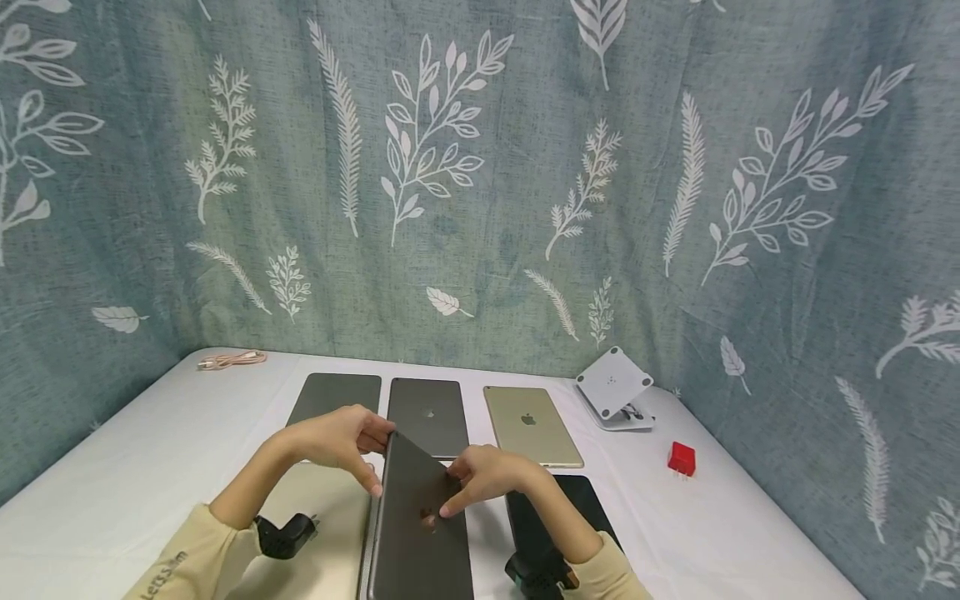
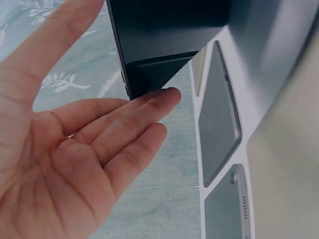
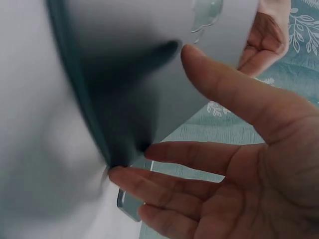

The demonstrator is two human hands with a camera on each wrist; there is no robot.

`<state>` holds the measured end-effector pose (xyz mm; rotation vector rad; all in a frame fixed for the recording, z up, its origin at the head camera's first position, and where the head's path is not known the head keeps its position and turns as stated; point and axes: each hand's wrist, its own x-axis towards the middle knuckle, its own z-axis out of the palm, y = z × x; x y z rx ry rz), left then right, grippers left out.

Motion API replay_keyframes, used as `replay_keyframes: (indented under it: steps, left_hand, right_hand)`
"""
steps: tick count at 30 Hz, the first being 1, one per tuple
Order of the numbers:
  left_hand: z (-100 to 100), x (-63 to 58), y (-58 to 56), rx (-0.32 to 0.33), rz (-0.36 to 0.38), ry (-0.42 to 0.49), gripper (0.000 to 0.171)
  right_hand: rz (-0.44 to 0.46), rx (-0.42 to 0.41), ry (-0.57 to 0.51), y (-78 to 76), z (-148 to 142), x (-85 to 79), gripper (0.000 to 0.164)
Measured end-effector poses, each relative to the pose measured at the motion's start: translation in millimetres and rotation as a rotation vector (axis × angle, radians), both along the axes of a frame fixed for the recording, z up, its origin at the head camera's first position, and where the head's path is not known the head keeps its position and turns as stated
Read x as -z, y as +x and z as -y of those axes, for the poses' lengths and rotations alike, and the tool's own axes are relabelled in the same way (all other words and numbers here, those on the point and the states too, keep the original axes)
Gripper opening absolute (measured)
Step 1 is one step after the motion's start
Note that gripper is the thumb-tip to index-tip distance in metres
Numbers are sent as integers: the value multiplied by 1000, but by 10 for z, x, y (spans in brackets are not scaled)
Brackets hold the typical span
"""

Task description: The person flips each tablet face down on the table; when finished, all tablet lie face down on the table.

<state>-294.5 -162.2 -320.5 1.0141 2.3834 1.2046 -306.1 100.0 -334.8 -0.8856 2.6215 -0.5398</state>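
Note:
A dark grey tablet (image 1: pixel 420 525) with a logo on its back is tilted up on the near part of the table. At its raised far-left corner, my left hand (image 1: pixel 337 442) holds it; the left wrist view shows the fingers (image 2: pixel 149 107) under that corner and the glossy dark screen above them. My right hand (image 1: pixel 483 482) grips the far-right corner. In the right wrist view its thumb (image 3: pixel 204 62) lies at the back near the logo, with the fingertips at the edge. Left of the tablet lies a flat beige slab (image 1: pixel 330 500), partly covered by my left arm.
Behind my hands lie a green-grey tablet (image 1: pixel 337 393), a dark grey one (image 1: pixel 427 408) and a gold one (image 1: pixel 532 425). A black tablet (image 1: pixel 577 504) lies under my right forearm. A white folding stand (image 1: pixel 615 383), red charger (image 1: pixel 681 458) and coiled cable (image 1: pixel 231 360) stand farther out.

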Motion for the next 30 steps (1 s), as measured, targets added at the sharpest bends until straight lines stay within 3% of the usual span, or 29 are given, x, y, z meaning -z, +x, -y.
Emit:
replay_keyframes:
  steps: [3, 8, 12, 18, 25, 30]
  left_hand:
    - [-49, 53, -12, -5, -14, -21, 87]
    - [-126, 139, -22, -32, -32, -78, 82]
    - [-171, 208, -27, -58, -27, -115, 79]
    - [-230, 285, -17, -117, -59, -212, 61]
    - [-270, 288, 9, -169, -87, -287, 57]
    - [-339, 257, 56, -218, -125, -330, 68]
  right_hand:
    - [-12, -3, 22, -7, -32, -21, 50]
    - [-18, -27, 47, -12, -89, -43, 33]
    - [-43, -23, 78, -21, -119, -46, 31]
    - [-67, -2, 111, -35, -125, -31, 29]
    - [-71, -11, 108, -32, -125, -34, 27]
    - [-74, -18, 115, -29, -131, -37, 30]
